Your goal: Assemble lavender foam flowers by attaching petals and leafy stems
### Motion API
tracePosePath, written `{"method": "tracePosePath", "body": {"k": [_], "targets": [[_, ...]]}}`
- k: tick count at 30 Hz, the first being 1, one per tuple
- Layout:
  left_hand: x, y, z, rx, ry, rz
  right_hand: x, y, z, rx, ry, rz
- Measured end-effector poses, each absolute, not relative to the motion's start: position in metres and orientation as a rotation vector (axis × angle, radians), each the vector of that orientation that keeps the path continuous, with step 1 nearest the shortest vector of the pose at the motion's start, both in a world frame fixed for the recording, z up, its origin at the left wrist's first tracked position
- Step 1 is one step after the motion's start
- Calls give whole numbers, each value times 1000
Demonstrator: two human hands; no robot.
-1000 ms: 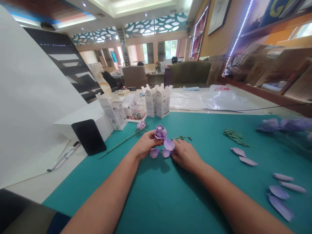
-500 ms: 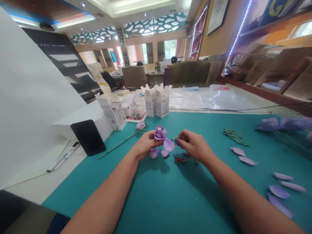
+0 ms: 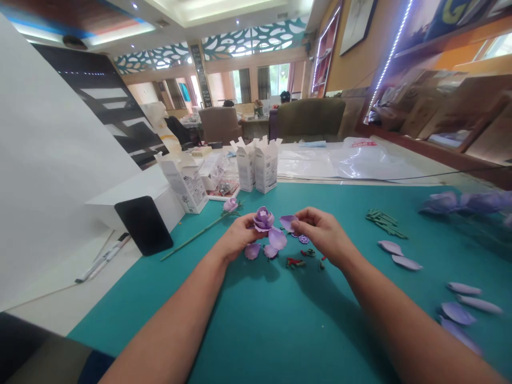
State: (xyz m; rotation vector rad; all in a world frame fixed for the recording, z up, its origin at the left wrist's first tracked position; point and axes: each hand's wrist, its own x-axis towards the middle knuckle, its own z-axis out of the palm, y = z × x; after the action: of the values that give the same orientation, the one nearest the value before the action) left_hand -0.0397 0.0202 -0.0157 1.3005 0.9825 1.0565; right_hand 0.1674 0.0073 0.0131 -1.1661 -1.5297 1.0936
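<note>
Between the thumb and fingers of my left hand [image 3: 239, 234] is a purple artificial flower [image 3: 263, 219], its layered petals facing up and one large petal hanging on its right side. My right hand [image 3: 322, 230] pinches a loose purple petal [image 3: 287, 222] just to the right of the flower, apart from it. Two pale purple petals lie on the mat below the flower, one of them a scalloped petal [image 3: 252, 251]. Under my right fingers rests a round purple openwork piece [image 3: 304, 239]. Small red and green pieces [image 3: 295, 262] are scattered nearby.
A green mat [image 3: 280, 330] covers the table. Left of my hands lies a finished-looking rose on a stem [image 3: 196, 237], beside a black phone [image 3: 144, 225]. White boxes [image 3: 266, 165] stand behind. To the right are green sticks [image 3: 386, 223], several loose petals [image 3: 458, 314] and blurred purple flowers [image 3: 464, 204].
My right hand now shows a purple petal in its fingers, lifted beside the flower; before, its fingertips were bent down near a small green piece. My left hand has stayed nearly still.
</note>
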Motion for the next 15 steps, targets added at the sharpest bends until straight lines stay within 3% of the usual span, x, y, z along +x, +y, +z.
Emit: {"method": "tracePosePath", "body": {"k": [15], "targets": [[-35, 14, -9, 1364, 1035, 1052, 158, 0, 11, -1144, -1435, 1260]]}}
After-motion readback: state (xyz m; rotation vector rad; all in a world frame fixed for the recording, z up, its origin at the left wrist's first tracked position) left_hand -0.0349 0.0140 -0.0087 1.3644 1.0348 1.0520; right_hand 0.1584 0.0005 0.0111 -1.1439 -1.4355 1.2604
